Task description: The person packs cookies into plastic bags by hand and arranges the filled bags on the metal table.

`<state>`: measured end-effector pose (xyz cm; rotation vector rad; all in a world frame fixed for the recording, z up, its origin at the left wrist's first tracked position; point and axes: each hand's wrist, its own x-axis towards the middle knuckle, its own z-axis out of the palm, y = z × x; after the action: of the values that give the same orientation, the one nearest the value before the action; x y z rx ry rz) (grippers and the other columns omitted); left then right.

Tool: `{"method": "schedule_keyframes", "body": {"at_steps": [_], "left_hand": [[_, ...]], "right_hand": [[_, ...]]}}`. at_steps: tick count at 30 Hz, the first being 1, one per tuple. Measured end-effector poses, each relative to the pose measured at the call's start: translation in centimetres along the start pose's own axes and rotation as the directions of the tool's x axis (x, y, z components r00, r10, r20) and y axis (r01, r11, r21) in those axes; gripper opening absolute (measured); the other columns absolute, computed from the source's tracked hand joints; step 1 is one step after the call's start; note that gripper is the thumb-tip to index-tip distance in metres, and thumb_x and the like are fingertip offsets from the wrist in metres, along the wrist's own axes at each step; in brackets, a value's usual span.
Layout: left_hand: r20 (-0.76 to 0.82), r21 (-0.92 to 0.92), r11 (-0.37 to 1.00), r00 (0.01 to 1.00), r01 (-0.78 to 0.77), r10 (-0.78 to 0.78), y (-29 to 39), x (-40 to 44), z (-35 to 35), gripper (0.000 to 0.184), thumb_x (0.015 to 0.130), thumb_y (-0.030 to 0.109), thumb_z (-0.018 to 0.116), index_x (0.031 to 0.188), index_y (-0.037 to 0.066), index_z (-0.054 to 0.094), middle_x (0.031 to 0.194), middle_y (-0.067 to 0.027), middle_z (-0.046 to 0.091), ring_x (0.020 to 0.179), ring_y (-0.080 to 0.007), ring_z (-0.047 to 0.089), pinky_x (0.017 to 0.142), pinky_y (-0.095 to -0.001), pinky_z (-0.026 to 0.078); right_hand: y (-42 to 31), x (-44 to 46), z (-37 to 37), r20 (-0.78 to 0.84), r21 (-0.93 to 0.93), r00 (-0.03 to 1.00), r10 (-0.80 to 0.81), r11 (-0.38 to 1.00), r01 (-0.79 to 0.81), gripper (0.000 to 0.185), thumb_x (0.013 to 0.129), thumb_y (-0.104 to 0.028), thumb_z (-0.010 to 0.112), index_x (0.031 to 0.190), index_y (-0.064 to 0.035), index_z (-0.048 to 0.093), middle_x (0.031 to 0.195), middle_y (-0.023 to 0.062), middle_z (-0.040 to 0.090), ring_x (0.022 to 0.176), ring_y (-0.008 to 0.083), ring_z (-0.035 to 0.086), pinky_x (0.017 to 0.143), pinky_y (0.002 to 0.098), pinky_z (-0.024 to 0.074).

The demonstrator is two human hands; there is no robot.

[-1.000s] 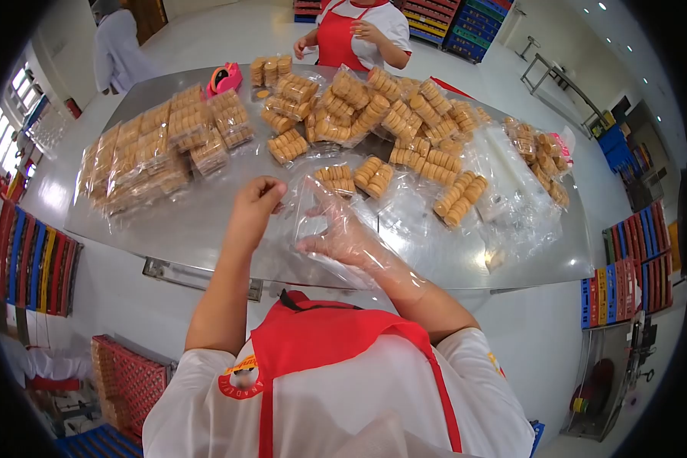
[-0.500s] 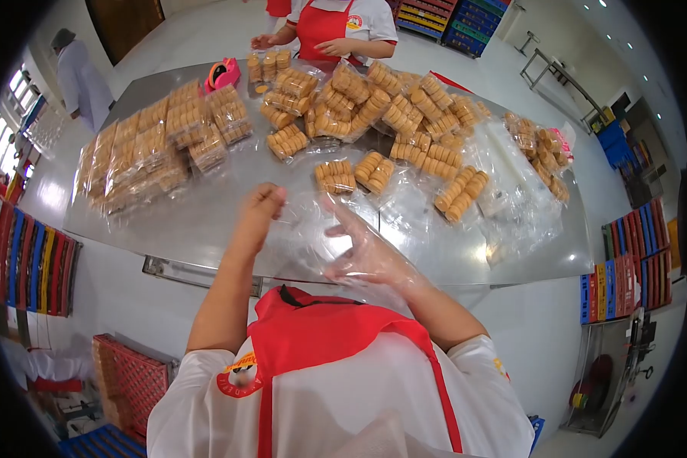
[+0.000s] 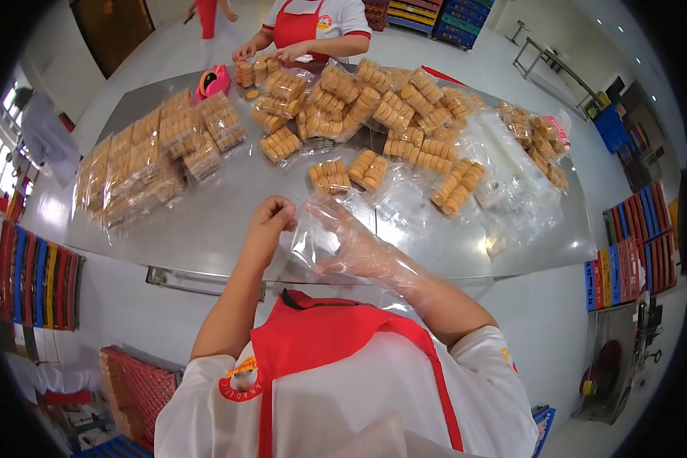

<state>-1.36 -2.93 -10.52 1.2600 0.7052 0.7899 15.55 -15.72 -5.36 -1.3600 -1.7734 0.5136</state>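
My right hand (image 3: 359, 248) is inside a clear plastic bag (image 3: 309, 243), its fingers spread apart and the film reaching back over the wrist. Beside the bag's left edge, my left hand (image 3: 273, 219) is closed with fingertips pressed together. Whether it pinches the film cannot be made out. Just beyond my hands lie a pack of round biscuits (image 3: 330, 176) and another biscuit pack (image 3: 368, 169). A further biscuit pack (image 3: 458, 186) rests to the right, near loose clear bags (image 3: 523, 202).
Stacked biscuit packs (image 3: 133, 164) cover the left of the metal table (image 3: 229, 248); a heap of packs (image 3: 336, 99) lies at the back. A pink tape dispenser (image 3: 214, 82) stands near a co-worker (image 3: 305, 34) across the table. Coloured crates (image 3: 38, 271) are on the floor side.
My right hand has shifted slightly left, nearer my left hand, and the bag film has spread around its fingers. My left hand has come slightly nearer my body. The co-worker's hands have moved.
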Motion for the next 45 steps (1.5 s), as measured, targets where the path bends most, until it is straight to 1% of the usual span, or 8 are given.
{"method": "schedule_keyframes", "body": {"at_steps": [3, 6, 10, 19, 29, 34, 40, 45], "left_hand": [[-0.079, -0.052, 0.999, 0.997, -0.003, -0.001, -1.6, 0.4, -1.8, 0.011, 0.097, 0.015, 0.059, 0.099, 0.004, 0.061, 0.08, -0.0007, 0.059, 0.066, -0.0113, 0.056, 0.062, -0.0256, 0.047], [-0.255, -0.092, 0.996, 0.967, -0.007, -0.016, -3.1, 2.3, -4.3, 0.011, 0.096, 0.013, 0.06, 0.101, 0.004, 0.061, 0.083, -0.0008, 0.059, 0.066, -0.0107, 0.055, 0.061, -0.0253, 0.047], [-0.335, -0.038, 0.998, 0.941, 0.04, -0.051, -3.3, 6.1, -7.8, 0.008, 0.095, 0.013, 0.06, 0.1, 0.007, 0.062, 0.078, 0.0028, 0.056, 0.068, -0.0087, 0.053, 0.06, -0.0238, 0.043], [-0.709, 0.549, 0.834, 0.495, -0.059, 0.503, -10.6, 8.0, -10.1, 0.04, 0.099, 0.025, 0.058, 0.127, -0.003, 0.05, 0.11, -0.0095, 0.051, 0.093, -0.0156, 0.053, 0.083, -0.0292, 0.046], [-0.443, 0.35, 0.918, 0.831, -0.185, 0.336, -9.6, -3.6, -7.7, 0.025, 0.09, 0.002, 0.058, 0.115, 0.0, 0.054, 0.117, -0.0109, 0.048, 0.103, -0.0198, 0.05, 0.093, -0.031, 0.043], [-0.13, 0.595, 0.647, 0.737, -0.477, 0.663, -2.3, -1.5, -1.2, 0.029, 0.08, -0.005, 0.059, 0.108, 0.002, 0.057, 0.112, -0.0145, 0.051, 0.1, -0.0274, 0.052, 0.086, -0.0348, 0.046], [0.137, 0.503, 0.574, 0.716, -0.646, 0.685, 2.5, 0.5, 6.3, 0.028, 0.077, -0.004, 0.061, 0.104, 0.002, 0.059, 0.107, -0.0168, 0.055, 0.1, -0.0331, 0.055, 0.087, -0.0388, 0.046], [0.52, 0.351, 0.584, 0.671, -0.732, 0.528, 1.5, -4.4, 8.9, 0.026, 0.076, -0.003, 0.063, 0.102, 0.003, 0.061, 0.103, -0.0166, 0.059, 0.1, -0.0359, 0.058, 0.086, -0.042, 0.048]], "right_hand": [[-0.2, 0.7, 0.4, 0.131, 0.28, 0.945, 0.301, 0.903, -0.326, 0.056, 0.087, -0.029, 0.072, 0.136, -0.0073, 0.055, 0.135, 0.02, 0.055, 0.105, 0.0341, 0.064, 0.095, 0.0421, 0.0496], [2.5, -1.0, 0.4, 0.08, 0.103, 0.944, 0.319, 0.94, -0.326, 0.039, 0.09, -0.024, 0.069, 0.123, -0.0051, 0.065, 0.12, 0.0186, 0.065, 0.102, 0.0307, 0.065, 0.092, 0.04, 0.0509], [3.9, -7.1, -1.9, -0.199, 0.263, 0.849, 0.489, 0.861, -0.434, 0.022, 0.09, -0.016, 0.065, 0.105, 0.0, 0.07, 0.096, 0.019, 0.069, 0.094, 0.0301, 0.066, 0.086, 0.0393, 0.0518], [9.3, -1.6, -3.9, -0.36, -0.655, 0.889, 0.285, 0.602, -0.458, 0.045, 0.085, -0.017, 0.068, 0.125, -0.0027, 0.056, 0.132, 0.0265, 0.051, 0.117, 0.0431, 0.05, 0.098, 0.0484, 0.0431], [16.0, -2.4, -3.7, -0.552, -0.369, 0.795, 0.252, 0.781, -0.504, 0.03, 0.076, 0.006, 0.058, 0.105, 0.0001, 0.061, 0.121, 0.0257, 0.056, 0.111, 0.0416, 0.054, 0.098, 0.0449, 0.0443], [17.6, -0.5, -5.4, -0.359, -0.671, 0.932, -0.047, 0.707, -0.223, 0.029, 0.072, 0.006, 0.057, 0.099, -0.0004, 0.064, 0.108, 0.0209, 0.06, 0.104, 0.0398, 0.055, 0.092, 0.0435, 0.0463], [12.9, 4.0, -7.2, -0.223, -0.733, 0.901, 0.373, 0.545, -0.407, 0.037, 0.075, -0.013, 0.068, 0.111, -0.0047, 0.064, 0.12, 0.0201, 0.059, 0.11, 0.037, 0.056, 0.097, 0.0462, 0.0448], [15.2, 1.3, -4.8, -0.267, -0.758, 0.951, 0.154, 0.576, -0.306, 0.046, 0.083, -0.028, 0.068, 0.122, -0.0047, 0.06, 0.132, 0.0209, 0.055, 0.114, 0.0337, 0.056, 0.099, 0.0452, 0.0438]]}}
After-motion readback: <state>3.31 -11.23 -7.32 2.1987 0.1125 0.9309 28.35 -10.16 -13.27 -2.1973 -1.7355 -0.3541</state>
